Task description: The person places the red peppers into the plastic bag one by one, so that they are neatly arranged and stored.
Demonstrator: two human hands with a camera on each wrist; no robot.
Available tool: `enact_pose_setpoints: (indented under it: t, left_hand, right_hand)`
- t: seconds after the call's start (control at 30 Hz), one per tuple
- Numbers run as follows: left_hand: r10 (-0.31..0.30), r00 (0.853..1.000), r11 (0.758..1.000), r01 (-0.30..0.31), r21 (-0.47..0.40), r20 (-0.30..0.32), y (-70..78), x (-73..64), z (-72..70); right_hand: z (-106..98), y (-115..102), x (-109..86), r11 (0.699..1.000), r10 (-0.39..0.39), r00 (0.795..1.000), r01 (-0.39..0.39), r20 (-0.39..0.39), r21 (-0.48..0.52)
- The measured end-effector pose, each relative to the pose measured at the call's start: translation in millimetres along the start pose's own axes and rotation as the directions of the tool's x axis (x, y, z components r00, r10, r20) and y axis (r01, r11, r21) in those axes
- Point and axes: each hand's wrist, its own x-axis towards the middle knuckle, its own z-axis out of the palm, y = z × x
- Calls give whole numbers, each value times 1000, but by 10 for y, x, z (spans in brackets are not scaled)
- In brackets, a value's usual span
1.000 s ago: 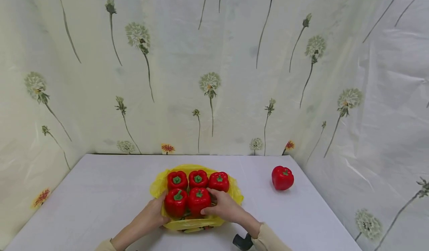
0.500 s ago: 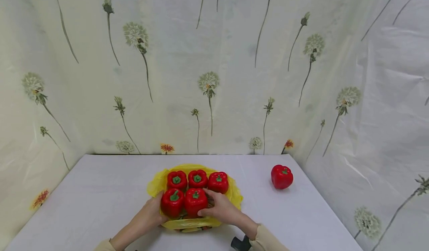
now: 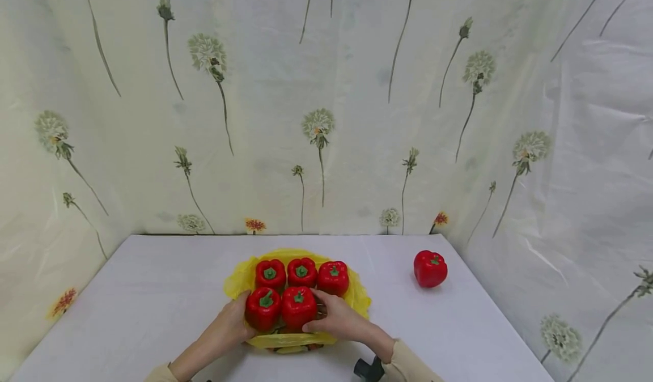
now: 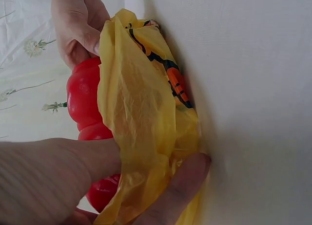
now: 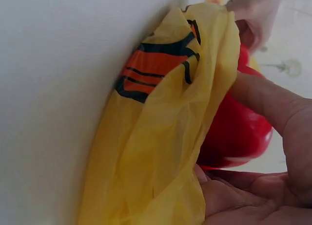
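Observation:
My right hand (image 3: 336,317) grips the front right red bell pepper (image 3: 299,309), thumb at its front and fingers at its right side. In the right wrist view that thumb dips behind the wall of the yellow plastic bag (image 5: 161,137). My left hand (image 3: 230,322) is beside the front left bell pepper (image 3: 263,309). It holds the bag's edge, one digit inside and another (image 4: 187,178) outside, low near the table. Behind these two stand three more bell peppers, left (image 3: 270,283), middle (image 3: 302,280) and right (image 3: 333,286), stems up, inside the bag.
A single bell pepper (image 3: 430,277) lies apart at the back right of the white table (image 3: 168,280). A dark object (image 3: 368,369) shows by my right sleeve (image 3: 408,364). A dandelion-patterned curtain (image 3: 265,98) rises behind the table and along its sides.
Over the last second the two front bell peppers have shifted slightly left, with both hands alongside them. The back peppers and the lone pepper have stayed put.

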Motion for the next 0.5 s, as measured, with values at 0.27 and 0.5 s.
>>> enact_pose_setpoints:
  t: [0.27,0.5]
  left_hand:
    - [-12,1000,1000,12,4,-2,1,8,-3]
    - [-6,1000,1000,6,-15,10,-12,7,-13]
  right_hand:
    - [-191,-95,-89,1000,-15,1000,16,16,-9]
    - [-418,-144,-171,998,-39,993,44,108,-45]
